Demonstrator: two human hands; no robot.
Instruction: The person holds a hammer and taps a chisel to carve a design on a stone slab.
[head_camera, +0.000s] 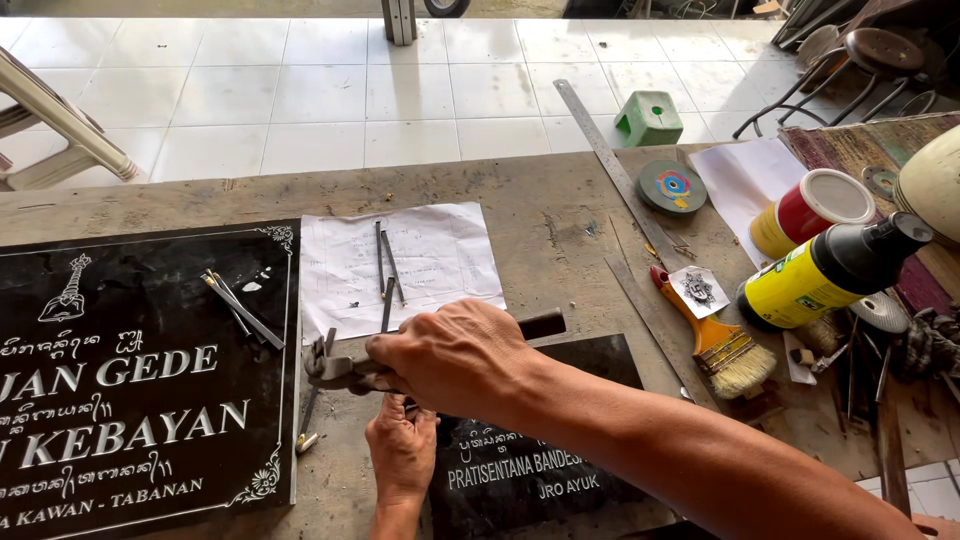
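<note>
Left side: large black engraved plaque (140, 390) covers the bench, loose rods (242, 312) lying on it.
Centre: paper sheet (400, 262) with thin rods; bare wood beyond it is passable.
Right side: crowded by steel rulers (610, 165), paintbrush (712, 340), yellow bottle (825, 270), red-lidded can (812, 208).

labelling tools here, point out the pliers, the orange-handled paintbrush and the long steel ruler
grey metal pliers (322, 365), head view, on the jaws
orange-handled paintbrush (712, 340), head view, on the metal band
long steel ruler (610, 165), head view, mid-blade

Glossy black stone plaque (130, 400), matt metal pliers (335, 368), creased white paper (430, 255), rough worn wooden bench (540, 230)
</note>
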